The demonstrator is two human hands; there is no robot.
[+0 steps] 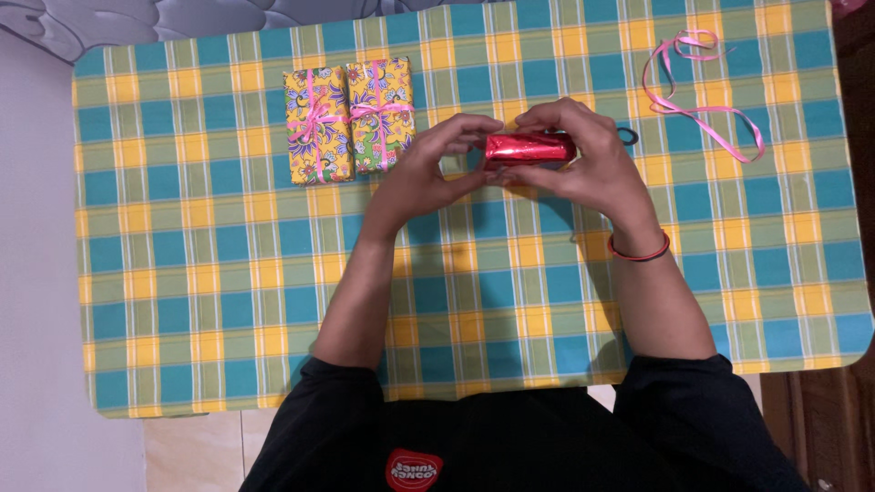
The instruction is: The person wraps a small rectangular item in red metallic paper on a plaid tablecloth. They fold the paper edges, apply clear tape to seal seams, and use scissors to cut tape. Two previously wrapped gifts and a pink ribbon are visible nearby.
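Above the middle of the tabletop [228,273], both hands are holding a red parcel [530,148], shiny and lying crosswise. Fingers of the left hand [427,170] are pinching its left end, while the right hand [588,159] is wrapping over its right end and far side. A red band [640,252] is sitting on the right wrist. Two flowered boxes [348,122], tied with pink ribbon, are lying side by side, touching, just left of the hands. A loose pink ribbon [697,100] is curling near the far right corner, well apart from the parcel.
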